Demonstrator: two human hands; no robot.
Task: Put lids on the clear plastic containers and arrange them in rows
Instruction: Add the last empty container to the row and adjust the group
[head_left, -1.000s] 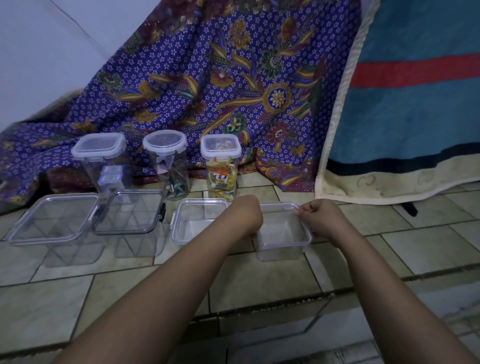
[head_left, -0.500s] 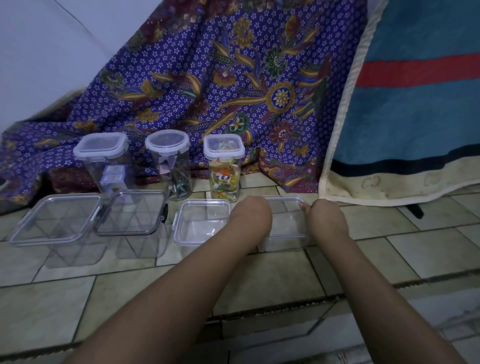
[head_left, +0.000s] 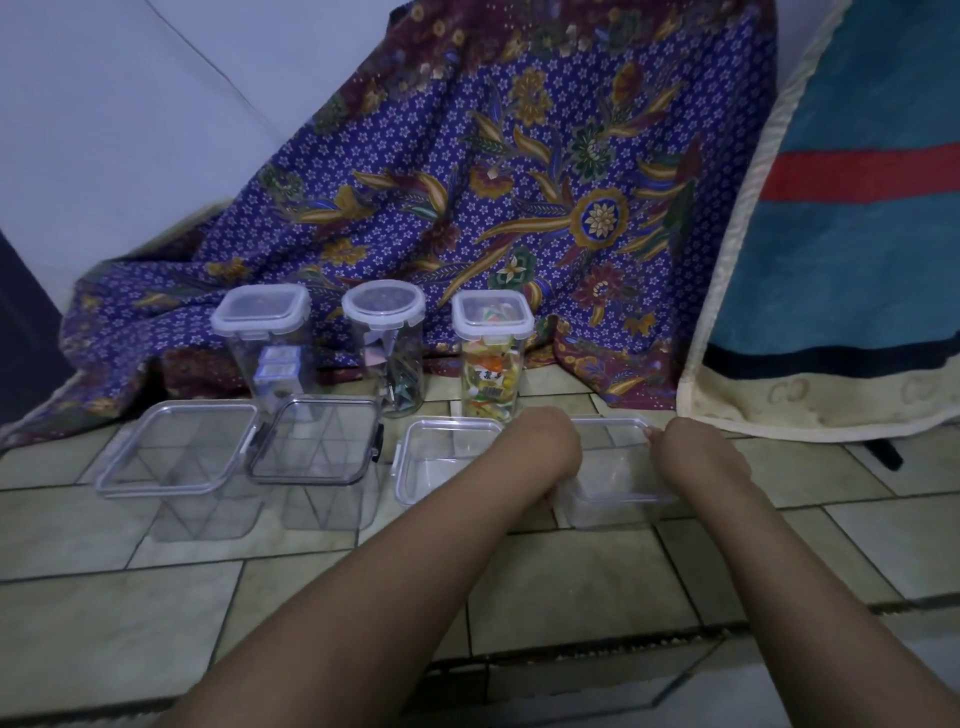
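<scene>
On the tiled floor (head_left: 571, 582) a front row of four low clear containers ran left to right, with three tall jars behind them at twelve o'clock against a purple patterned cloth (head_left: 519, 182). Farthest left sat the large square container (head_left: 176, 452) with its lid on, touching a second square container (head_left: 317, 441) with a darker-rimmed lid. Behind these stood the square-lidded jar (head_left: 265, 338), the round-lidded jar (head_left: 387, 348) and the jar of colourful wrappers (head_left: 491, 358). Next in the front row came a small lidded container (head_left: 436, 457), partly hidden by the left forearm. The left hand (head_left: 545, 441) and the right hand (head_left: 696, 447) lay on the nine and three o'clock edges of the last small container (head_left: 613, 467), fingers curled over its rim; whether each grip pinched it or merely pressed down, I could not tell. A teal towel (head_left: 857, 286) with a red stripe hung at two o'clock.
</scene>
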